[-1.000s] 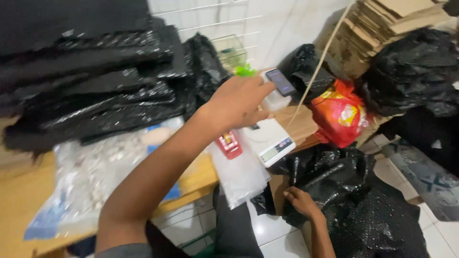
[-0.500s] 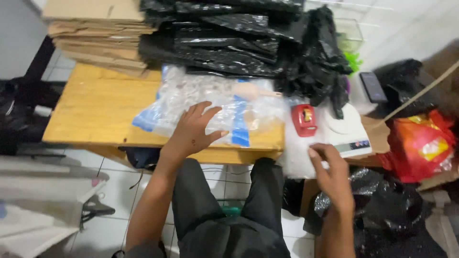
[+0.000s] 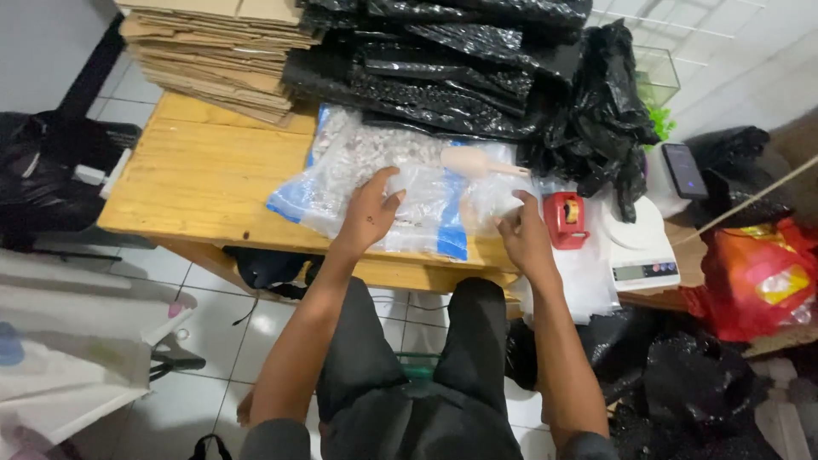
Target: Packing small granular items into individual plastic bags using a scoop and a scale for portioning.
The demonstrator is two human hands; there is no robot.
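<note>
Our left hand point(image 3: 368, 217) lay flat, fingers spread, on the clear plastic bag point(image 3: 375, 183) of pale bits; right hand point(image 3: 524, 238) pinched the bag's edge w/ fingertips. Just right of it: red tape dispenser point(image 3: 566, 219), then white scale point(image 3: 639, 251). Above: black bags point(image 3: 443, 68).

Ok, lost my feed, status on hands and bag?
Left hand flat on clear bag. Right hand at bag's right edge. Red tape dispenser beside it.
</note>
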